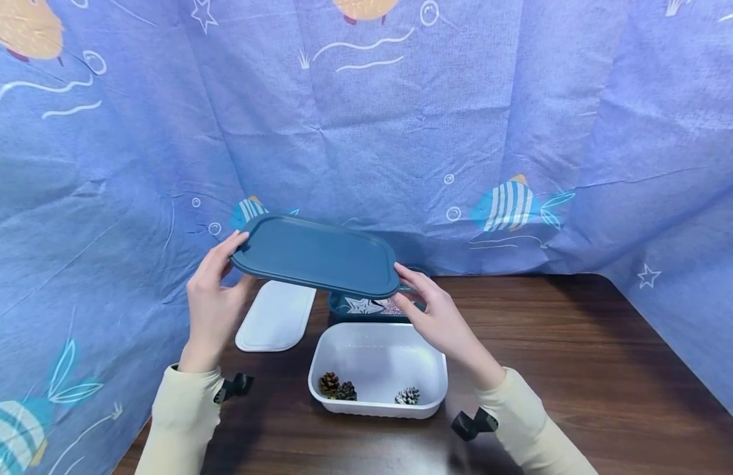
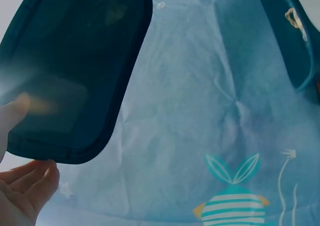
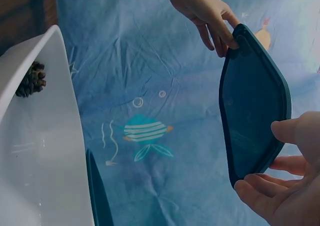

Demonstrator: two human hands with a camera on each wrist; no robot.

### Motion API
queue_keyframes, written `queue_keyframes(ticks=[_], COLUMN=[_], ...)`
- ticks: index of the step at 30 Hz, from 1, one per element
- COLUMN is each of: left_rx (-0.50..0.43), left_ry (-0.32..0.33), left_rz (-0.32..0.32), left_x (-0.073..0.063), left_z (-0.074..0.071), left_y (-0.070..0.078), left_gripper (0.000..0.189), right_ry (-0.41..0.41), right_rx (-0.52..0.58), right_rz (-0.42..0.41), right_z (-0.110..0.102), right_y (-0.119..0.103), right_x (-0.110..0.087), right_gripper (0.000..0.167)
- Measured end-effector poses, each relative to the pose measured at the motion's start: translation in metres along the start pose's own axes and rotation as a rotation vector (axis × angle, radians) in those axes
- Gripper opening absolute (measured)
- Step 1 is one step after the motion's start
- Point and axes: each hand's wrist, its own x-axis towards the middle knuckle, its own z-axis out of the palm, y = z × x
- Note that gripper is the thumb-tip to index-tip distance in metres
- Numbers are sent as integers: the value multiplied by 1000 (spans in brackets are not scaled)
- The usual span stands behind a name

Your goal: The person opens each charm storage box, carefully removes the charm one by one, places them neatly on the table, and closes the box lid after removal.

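The left hand (image 1: 213, 298) and right hand (image 1: 435, 313), raised, pinch a dark-blue lid (image 1: 315, 254) (one at each end) above the counter (image 1: 586, 356).

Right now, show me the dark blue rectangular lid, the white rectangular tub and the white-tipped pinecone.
Dark blue rectangular lid (image 1: 316, 256): head view, middle of its face.
White rectangular tub (image 1: 378, 368): head view, bare inside.
White-tipped pinecone (image 1: 408, 396): head view, middle of its scales.

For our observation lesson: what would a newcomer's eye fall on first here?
First, the dark blue lid, held up by its ends between the left hand and the right hand. Lower in the head view, a white box on the table holds three pinecones. Behind hangs a blue cloth printed with fish.
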Motion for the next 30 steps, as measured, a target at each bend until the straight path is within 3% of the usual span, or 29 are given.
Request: queue_keyframes(ticks=[9, 20, 25, 30], left_rx=[6, 28, -48, -128], left_ry=[30, 77, 122, 158], left_rz=[-27, -12, -33, -105], left_x=[-1, 2, 4, 6], left_z=[-7, -19, -25, -30], left_y=[3, 4, 3, 13], left_gripper=[53, 48, 44, 38], right_ry=[-24, -53, -82, -96], right_rx=[11, 71, 70, 88], right_rz=[20, 42, 17, 23], right_z=[2, 9, 15, 23], right_y=[1, -4, -6, -11], right_x=[-2, -3, -4, -3], right_gripper=[54, 50, 48, 51])
